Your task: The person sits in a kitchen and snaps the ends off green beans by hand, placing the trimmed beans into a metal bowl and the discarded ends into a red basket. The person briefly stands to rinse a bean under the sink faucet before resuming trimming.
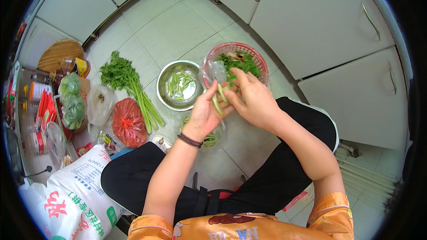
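My left hand is palm up, with pale green bean pieces between its thumb and fingers. My right hand meets it from the right, its thumb and fingers closed around the upper end of the beans, partly hidden. Just beyond my left hand is a stainless steel bowl holding several short bean pieces. Behind my right hand stands a red plastic basket with green leaves and a crumpled clear bag in it. Below my left wrist, a clear plastic bag of green beans lies partly covered.
Left of the bowl lies a bunch of celery. Nearby are a red plastic bag, wrapped green vegetables, an oil bottle and a round wooden board. A large white sack rests by my left knee. White cabinets border the tiled floor.
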Action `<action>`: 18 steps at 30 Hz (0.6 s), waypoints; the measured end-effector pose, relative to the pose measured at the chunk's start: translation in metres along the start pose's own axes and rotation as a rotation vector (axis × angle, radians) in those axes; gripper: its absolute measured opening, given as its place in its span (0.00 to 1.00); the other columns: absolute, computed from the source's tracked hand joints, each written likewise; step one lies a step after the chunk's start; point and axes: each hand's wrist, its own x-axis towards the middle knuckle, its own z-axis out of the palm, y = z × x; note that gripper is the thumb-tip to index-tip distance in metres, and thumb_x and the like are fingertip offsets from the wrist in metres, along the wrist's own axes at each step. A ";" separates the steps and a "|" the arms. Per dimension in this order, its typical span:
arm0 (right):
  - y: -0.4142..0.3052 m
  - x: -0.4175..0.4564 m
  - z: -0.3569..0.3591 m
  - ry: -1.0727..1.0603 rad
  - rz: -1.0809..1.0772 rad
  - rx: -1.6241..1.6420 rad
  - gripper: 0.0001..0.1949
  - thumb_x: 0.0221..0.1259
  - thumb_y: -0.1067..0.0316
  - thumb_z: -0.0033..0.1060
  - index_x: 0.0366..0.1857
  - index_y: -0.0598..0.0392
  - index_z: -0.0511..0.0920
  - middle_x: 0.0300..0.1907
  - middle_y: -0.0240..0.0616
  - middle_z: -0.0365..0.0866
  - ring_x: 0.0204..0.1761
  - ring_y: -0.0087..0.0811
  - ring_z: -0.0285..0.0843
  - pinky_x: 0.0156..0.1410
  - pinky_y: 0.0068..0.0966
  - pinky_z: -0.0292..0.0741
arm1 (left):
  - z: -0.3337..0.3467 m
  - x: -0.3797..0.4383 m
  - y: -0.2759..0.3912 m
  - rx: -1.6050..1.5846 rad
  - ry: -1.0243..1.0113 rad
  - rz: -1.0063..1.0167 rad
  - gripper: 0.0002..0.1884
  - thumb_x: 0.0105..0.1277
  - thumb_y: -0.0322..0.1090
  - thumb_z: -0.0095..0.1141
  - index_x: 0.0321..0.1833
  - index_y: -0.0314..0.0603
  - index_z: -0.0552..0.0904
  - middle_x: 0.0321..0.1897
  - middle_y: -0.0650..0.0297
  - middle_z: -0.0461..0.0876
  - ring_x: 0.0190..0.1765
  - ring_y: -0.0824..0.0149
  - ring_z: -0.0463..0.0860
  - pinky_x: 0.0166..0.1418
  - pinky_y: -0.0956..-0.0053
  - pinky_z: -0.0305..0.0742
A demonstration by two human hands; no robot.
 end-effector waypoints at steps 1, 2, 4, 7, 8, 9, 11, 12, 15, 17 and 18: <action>0.000 -0.003 0.005 -0.017 -0.014 0.001 0.28 0.69 0.58 0.56 0.64 0.68 0.63 0.51 0.64 0.78 0.58 0.59 0.75 0.61 0.46 0.73 | -0.009 0.002 -0.004 -0.070 0.046 -0.006 0.14 0.76 0.45 0.50 0.52 0.43 0.77 0.45 0.63 0.82 0.49 0.65 0.82 0.58 0.62 0.78; 0.002 -0.002 0.006 -0.021 -0.012 -0.001 0.30 0.69 0.57 0.56 0.66 0.68 0.61 0.51 0.64 0.78 0.59 0.59 0.74 0.62 0.46 0.72 | -0.025 0.008 -0.011 -0.139 0.090 -0.013 0.13 0.76 0.45 0.50 0.51 0.43 0.77 0.43 0.65 0.82 0.48 0.66 0.81 0.55 0.65 0.78; 0.003 -0.002 0.006 -0.024 0.002 -0.015 0.33 0.69 0.56 0.57 0.69 0.70 0.58 0.53 0.64 0.78 0.60 0.58 0.73 0.64 0.44 0.72 | -0.069 0.027 -0.019 -0.308 0.171 0.017 0.14 0.77 0.45 0.49 0.50 0.42 0.77 0.43 0.63 0.81 0.49 0.63 0.80 0.54 0.64 0.80; 0.006 0.002 0.003 0.005 0.000 -0.100 0.31 0.70 0.57 0.56 0.67 0.70 0.60 0.52 0.63 0.78 0.58 0.58 0.75 0.62 0.45 0.73 | -0.143 0.054 0.011 -0.386 0.496 0.063 0.20 0.78 0.49 0.43 0.53 0.36 0.74 0.44 0.53 0.79 0.49 0.54 0.80 0.58 0.59 0.80; 0.003 0.003 0.003 -0.018 -0.004 -0.109 0.29 0.70 0.59 0.55 0.65 0.69 0.62 0.50 0.62 0.79 0.56 0.57 0.76 0.61 0.45 0.73 | -0.167 0.056 0.026 -0.375 0.451 0.192 0.26 0.78 0.54 0.39 0.58 0.34 0.71 0.48 0.51 0.78 0.53 0.53 0.78 0.64 0.53 0.74; 0.007 0.001 0.003 -0.030 -0.004 -0.122 0.27 0.69 0.59 0.56 0.64 0.69 0.64 0.48 0.62 0.79 0.54 0.57 0.76 0.59 0.46 0.73 | -0.168 0.061 0.036 -0.226 0.579 0.260 0.30 0.78 0.57 0.36 0.62 0.33 0.68 0.56 0.48 0.74 0.60 0.51 0.73 0.71 0.48 0.65; 0.003 0.002 0.005 -0.050 -0.043 -0.126 0.25 0.68 0.60 0.57 0.60 0.69 0.67 0.43 0.60 0.81 0.50 0.57 0.78 0.56 0.47 0.74 | -0.198 0.057 0.063 -0.211 0.581 0.305 0.38 0.77 0.59 0.38 0.77 0.33 0.49 0.70 0.43 0.60 0.69 0.49 0.65 0.78 0.52 0.56; 0.005 0.001 0.004 -0.070 -0.035 -0.146 0.23 0.68 0.61 0.58 0.59 0.68 0.68 0.42 0.59 0.81 0.50 0.56 0.78 0.55 0.46 0.74 | -0.204 0.052 0.064 0.048 0.540 0.314 0.41 0.77 0.57 0.41 0.77 0.34 0.44 0.73 0.41 0.54 0.70 0.48 0.64 0.78 0.54 0.56; 0.008 -0.001 0.002 -0.107 -0.041 -0.202 0.19 0.67 0.64 0.59 0.55 0.64 0.73 0.40 0.57 0.81 0.46 0.55 0.79 0.52 0.45 0.75 | -0.211 0.049 0.042 0.961 0.594 0.258 0.33 0.72 0.46 0.55 0.70 0.30 0.61 0.69 0.43 0.63 0.65 0.53 0.72 0.64 0.61 0.71; 0.010 -0.001 0.003 -0.099 -0.073 -0.241 0.15 0.65 0.66 0.59 0.50 0.65 0.75 0.37 0.55 0.82 0.43 0.54 0.79 0.50 0.45 0.75 | -0.217 0.038 0.020 1.599 0.288 0.085 0.21 0.69 0.40 0.57 0.59 0.31 0.76 0.58 0.53 0.79 0.54 0.57 0.81 0.49 0.63 0.78; 0.010 0.000 0.004 -0.093 -0.084 -0.250 0.14 0.64 0.66 0.60 0.48 0.65 0.76 0.35 0.54 0.82 0.42 0.54 0.79 0.50 0.44 0.75 | -0.214 0.036 0.004 1.826 0.182 -0.078 0.18 0.67 0.36 0.57 0.55 0.33 0.78 0.54 0.53 0.81 0.53 0.56 0.81 0.49 0.64 0.78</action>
